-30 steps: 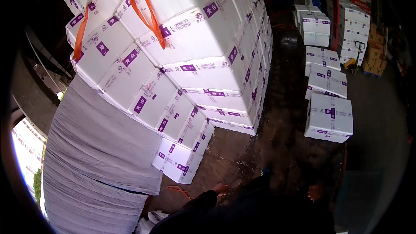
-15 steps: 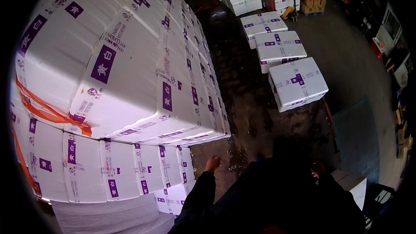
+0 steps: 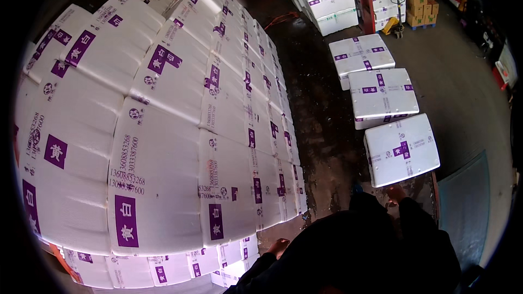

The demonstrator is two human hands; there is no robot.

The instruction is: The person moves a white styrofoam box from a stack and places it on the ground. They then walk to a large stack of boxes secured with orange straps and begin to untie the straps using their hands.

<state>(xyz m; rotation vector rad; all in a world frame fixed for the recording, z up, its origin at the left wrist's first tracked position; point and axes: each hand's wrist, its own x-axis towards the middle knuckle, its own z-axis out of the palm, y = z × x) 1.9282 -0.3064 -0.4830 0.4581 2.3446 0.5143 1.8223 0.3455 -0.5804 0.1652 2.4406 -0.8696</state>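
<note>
My left hand [image 3: 279,247] hangs low beside my dark-clothed body, near the bottom of a tall stack of white foam boxes [image 3: 163,185] with purple labels. Its fingers look loosely curled, with nothing visible in them. Ahead on the right, my right hand [image 3: 396,193] is held out just short of the nearest single foam box [image 3: 406,166], apparently apart from it. That hand is small and dark, and its fingers do not show clearly. Two more foam boxes [image 3: 384,97] lie in a row beyond this one.
The dark wet floor [image 3: 321,147] runs between the stack and the row. Farther off are more foam boxes [image 3: 332,5], a yellow pallet jack [image 3: 393,24] and brown cartons [image 3: 419,5]. A grey-blue sheet [image 3: 466,207] lies at right.
The view has shifted forward; the row of boxes now appears lower and nearer. My right hand has swung forward toward the nearest box, and my left hand has drawn back toward my body.
</note>
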